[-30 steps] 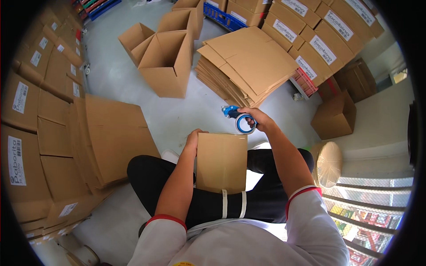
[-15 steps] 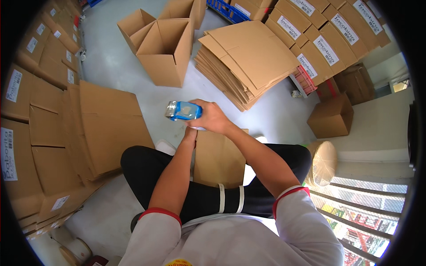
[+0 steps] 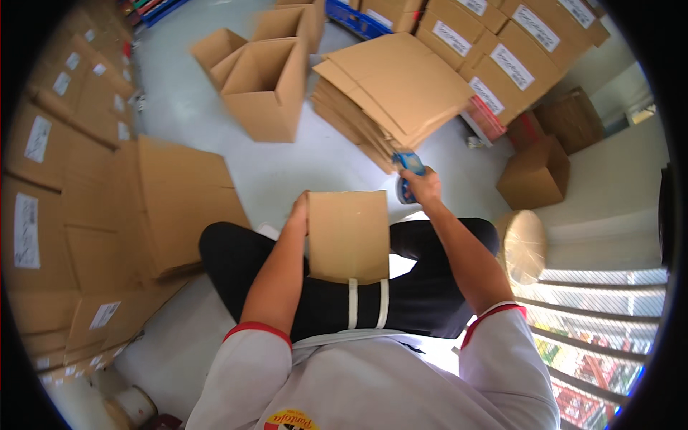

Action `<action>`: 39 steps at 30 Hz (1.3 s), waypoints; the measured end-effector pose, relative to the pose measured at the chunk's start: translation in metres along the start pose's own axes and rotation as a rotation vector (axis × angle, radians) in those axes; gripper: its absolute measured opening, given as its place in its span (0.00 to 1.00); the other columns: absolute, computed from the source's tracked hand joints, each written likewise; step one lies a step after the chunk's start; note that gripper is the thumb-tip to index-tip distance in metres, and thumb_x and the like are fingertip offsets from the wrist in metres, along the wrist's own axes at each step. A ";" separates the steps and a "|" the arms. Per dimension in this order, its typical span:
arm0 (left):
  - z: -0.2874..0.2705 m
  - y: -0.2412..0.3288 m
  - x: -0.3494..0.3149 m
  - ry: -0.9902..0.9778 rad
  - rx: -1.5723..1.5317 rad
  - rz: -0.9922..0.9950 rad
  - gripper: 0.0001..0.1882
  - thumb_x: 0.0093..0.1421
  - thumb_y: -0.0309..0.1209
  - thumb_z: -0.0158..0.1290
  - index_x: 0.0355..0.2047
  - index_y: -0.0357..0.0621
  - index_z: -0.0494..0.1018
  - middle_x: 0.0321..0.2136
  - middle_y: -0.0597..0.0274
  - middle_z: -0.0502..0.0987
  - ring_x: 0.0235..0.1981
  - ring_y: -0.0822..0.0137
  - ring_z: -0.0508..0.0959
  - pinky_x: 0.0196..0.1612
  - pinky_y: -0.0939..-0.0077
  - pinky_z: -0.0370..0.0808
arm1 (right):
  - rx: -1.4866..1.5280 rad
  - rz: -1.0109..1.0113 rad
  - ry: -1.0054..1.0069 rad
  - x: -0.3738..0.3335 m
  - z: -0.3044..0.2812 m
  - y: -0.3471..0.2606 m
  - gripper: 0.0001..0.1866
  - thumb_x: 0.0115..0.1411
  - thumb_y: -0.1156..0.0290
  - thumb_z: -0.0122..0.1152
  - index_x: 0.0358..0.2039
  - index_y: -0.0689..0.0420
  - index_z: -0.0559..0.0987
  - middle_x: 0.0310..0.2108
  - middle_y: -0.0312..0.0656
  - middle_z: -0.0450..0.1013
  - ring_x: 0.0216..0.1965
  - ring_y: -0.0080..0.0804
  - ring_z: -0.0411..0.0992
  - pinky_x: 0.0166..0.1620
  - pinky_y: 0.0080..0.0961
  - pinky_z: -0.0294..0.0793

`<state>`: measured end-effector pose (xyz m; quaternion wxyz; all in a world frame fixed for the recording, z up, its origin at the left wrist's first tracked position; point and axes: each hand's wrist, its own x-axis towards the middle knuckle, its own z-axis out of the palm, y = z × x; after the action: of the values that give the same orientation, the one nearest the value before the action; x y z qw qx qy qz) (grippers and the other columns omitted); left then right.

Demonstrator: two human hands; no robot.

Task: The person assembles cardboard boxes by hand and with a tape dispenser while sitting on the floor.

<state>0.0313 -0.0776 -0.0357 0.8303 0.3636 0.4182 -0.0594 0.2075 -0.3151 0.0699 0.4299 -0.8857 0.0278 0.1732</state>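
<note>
Between my legs a cardboard box stands with its flat upper face toward me. My left hand grips its far left corner, with the fingers partly hidden behind the side. To the right of the box, my right hand is closed round a blue tape dispenser. The dispenser is apart from the box and slightly blurred. Just beyond it lies a stack of flattened cardboard boxes.
Several open-topped boxes stand on the grey floor ahead. Labelled cartons are piled at left, with flattened cardboard leaning against them. More labelled cartons rise at far right. A wrapped round roll stands beside my right knee.
My right hand has carried the tape dispenser rightward, off the box's far edge. The box's upper face now shows fully, and my left hand is at its far left corner.
</note>
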 end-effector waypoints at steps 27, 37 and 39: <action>0.053 0.033 -0.062 0.458 1.443 1.145 0.28 0.58 0.49 0.63 0.52 0.45 0.76 0.55 0.51 0.74 0.60 0.53 0.69 0.69 0.36 0.48 | 0.702 0.038 -0.135 -0.024 -0.021 -0.047 0.22 0.56 0.63 0.66 0.44 0.66 0.76 0.26 0.41 0.75 0.24 0.28 0.79 0.30 0.24 0.78; 0.070 0.021 -0.090 0.173 1.899 0.770 0.12 0.63 0.39 0.57 0.37 0.45 0.81 0.32 0.51 0.84 0.38 0.49 0.83 0.67 0.25 0.42 | 0.644 -0.090 -0.161 -0.024 -0.026 -0.062 0.22 0.53 0.63 0.72 0.42 0.65 0.78 0.24 0.37 0.75 0.18 0.23 0.71 0.24 0.22 0.72; 0.071 0.018 -0.099 0.149 1.922 0.696 0.14 0.63 0.41 0.56 0.38 0.43 0.81 0.33 0.50 0.84 0.38 0.47 0.83 0.66 0.22 0.42 | 0.690 -0.107 -0.143 -0.024 -0.028 -0.061 0.22 0.53 0.63 0.72 0.41 0.64 0.78 0.24 0.37 0.74 0.18 0.22 0.70 0.24 0.22 0.71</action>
<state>0.0207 -0.1310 0.0750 0.1310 0.9793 0.1157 -0.1025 0.2048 -0.3008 0.1395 0.7129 -0.6743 0.0082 0.1925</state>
